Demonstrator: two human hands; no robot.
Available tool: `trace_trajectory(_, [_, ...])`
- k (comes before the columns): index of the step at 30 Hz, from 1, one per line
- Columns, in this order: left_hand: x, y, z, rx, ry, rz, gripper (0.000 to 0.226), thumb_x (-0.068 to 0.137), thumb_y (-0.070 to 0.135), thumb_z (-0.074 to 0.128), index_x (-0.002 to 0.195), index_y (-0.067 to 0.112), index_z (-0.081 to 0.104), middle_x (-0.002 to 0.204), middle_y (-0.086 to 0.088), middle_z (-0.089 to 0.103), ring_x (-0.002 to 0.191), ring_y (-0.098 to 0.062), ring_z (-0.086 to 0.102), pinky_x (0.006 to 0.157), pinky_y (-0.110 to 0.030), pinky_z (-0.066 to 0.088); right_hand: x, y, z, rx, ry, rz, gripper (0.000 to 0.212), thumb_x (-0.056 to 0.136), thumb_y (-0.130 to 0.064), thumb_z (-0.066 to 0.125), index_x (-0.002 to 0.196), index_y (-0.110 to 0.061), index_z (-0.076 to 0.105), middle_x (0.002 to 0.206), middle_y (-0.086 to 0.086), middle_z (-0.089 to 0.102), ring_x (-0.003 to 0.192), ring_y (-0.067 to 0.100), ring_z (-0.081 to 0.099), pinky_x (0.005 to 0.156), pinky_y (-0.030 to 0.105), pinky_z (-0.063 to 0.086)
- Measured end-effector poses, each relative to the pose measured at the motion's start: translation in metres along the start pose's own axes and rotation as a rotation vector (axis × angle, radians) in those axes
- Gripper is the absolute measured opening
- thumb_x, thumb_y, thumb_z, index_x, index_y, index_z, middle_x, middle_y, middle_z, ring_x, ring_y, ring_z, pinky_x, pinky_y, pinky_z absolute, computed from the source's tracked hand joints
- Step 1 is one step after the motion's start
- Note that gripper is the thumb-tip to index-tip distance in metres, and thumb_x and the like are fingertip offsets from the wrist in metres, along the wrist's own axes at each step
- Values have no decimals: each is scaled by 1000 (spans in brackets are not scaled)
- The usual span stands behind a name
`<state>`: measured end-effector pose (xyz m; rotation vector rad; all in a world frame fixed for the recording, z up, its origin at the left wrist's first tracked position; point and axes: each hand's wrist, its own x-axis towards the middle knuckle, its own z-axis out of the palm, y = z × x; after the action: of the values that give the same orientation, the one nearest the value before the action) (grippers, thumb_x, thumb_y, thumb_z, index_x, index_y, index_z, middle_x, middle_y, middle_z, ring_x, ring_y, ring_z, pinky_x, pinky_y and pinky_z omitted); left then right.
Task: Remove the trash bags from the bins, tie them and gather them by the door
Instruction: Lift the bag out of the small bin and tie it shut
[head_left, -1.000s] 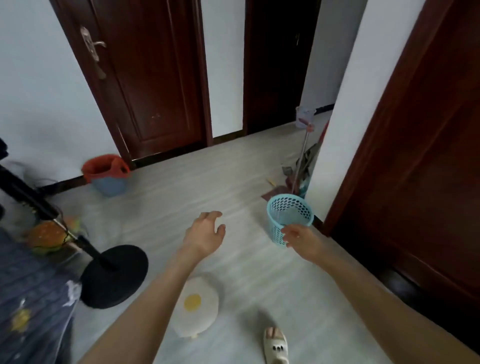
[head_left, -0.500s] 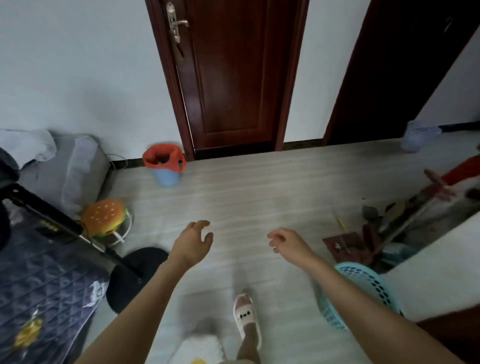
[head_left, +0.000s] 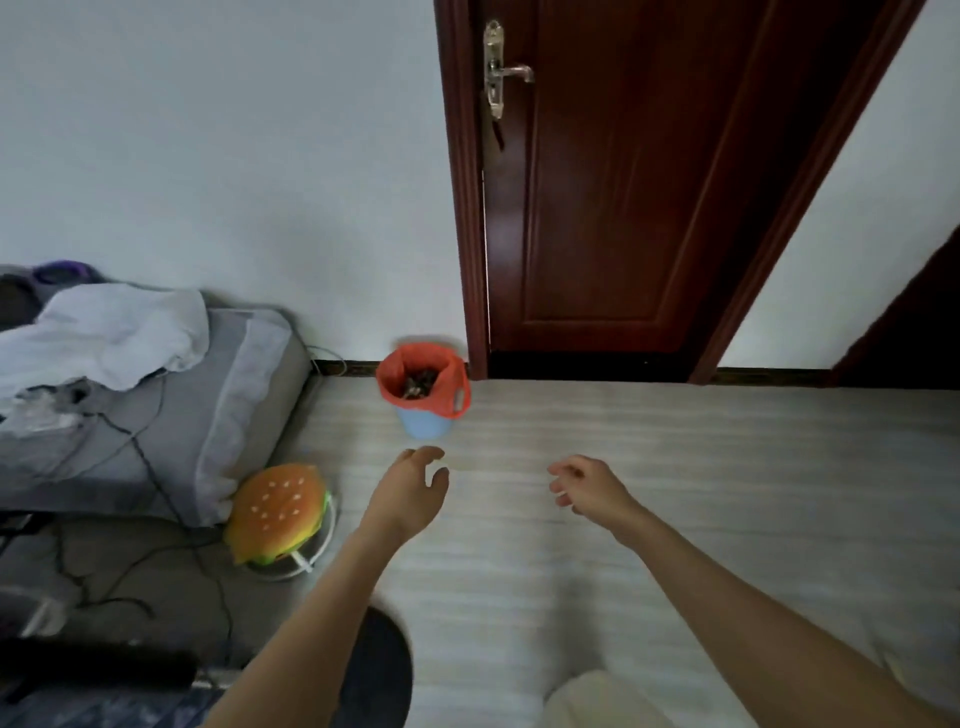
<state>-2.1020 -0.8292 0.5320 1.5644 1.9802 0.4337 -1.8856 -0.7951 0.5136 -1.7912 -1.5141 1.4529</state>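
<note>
Orange trash bag (head_left: 422, 382) in blue bin (head_left: 426, 423), left hand (head_left: 408, 493) and right hand (head_left: 589, 488) both loose, empty

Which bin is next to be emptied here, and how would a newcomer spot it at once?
Find the dark red door in the white wall; at the foot of its left frame a small blue bin stands on the floor. An orange-red trash bag is folded over its rim, with dark rubbish inside. Nothing else nearby is a container: the burger cushion lies further left, by the bed.

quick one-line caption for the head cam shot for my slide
Both bare hands, left hand and right hand, reach empty toward a blue bin lined with an orange trash bag beside a dark wooden door.
</note>
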Motion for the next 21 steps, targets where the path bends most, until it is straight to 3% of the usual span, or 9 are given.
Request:
trace_trajectory(5, [130, -28, -35, 19, 12, -70, 38, 93, 19, 47, 131, 12, 48, 132, -9, 52, 119, -24, 52, 99, -27, 38, 151, -73, 22, -8, -60, -42, 30, 95, -10, 36, 116, -1, 55, 98, 10, 59, 70, 13, 53, 57, 18, 40])
trace_trajectory(11, [312, -46, -99, 40, 24, -137, 36, 92, 15, 45, 128, 9, 50, 130, -12, 56, 118, -26, 53, 99, -26, 37, 347, -170, 50, 3, -51, -77, 29, 91, -6, 36, 105, -1, 61, 94, 15, 62, 76, 23, 59, 59, 21, 40])
trace_trajectory(14, [373, -44, -134, 19, 68, -128, 33, 92, 10, 45, 124, 7, 55, 125, -11, 60, 116, -25, 55, 97, -24, 37, 407, -205, 68, -19, -82, -38, 28, 89, -4, 36, 86, -12, 63, 90, 17, 63, 83, 33, 63, 71, 34, 50])
trace_trajectory(16, [414, -48, -156, 5, 61, -127, 32, 92, 10, 45, 121, 9, 57, 123, -9, 62, 114, -23, 57, 95, -23, 38, 447, -228, 82, -21, -99, -4, 28, 88, -3, 37, 93, -7, 65, 87, 14, 62, 86, 35, 63, 80, 40, 50])
trace_trajectory(18, [447, -58, -170, 5, 24, -131, 31, 93, 12, 44, 120, 10, 58, 122, -9, 62, 112, -23, 57, 93, -23, 39, 476, -248, 89, 5, -87, 14, 30, 88, -2, 37, 103, 1, 63, 83, 11, 62, 82, 30, 62, 77, 37, 49])
trace_trajectory(21, [512, -80, -184, 34, -52, -110, 31, 94, 15, 43, 122, 9, 55, 124, -10, 62, 110, -24, 58, 92, -26, 41, 528, -264, 102, 38, -47, 48, 29, 89, -6, 37, 103, -5, 62, 71, 0, 60, 77, 20, 59, 77, 35, 49])
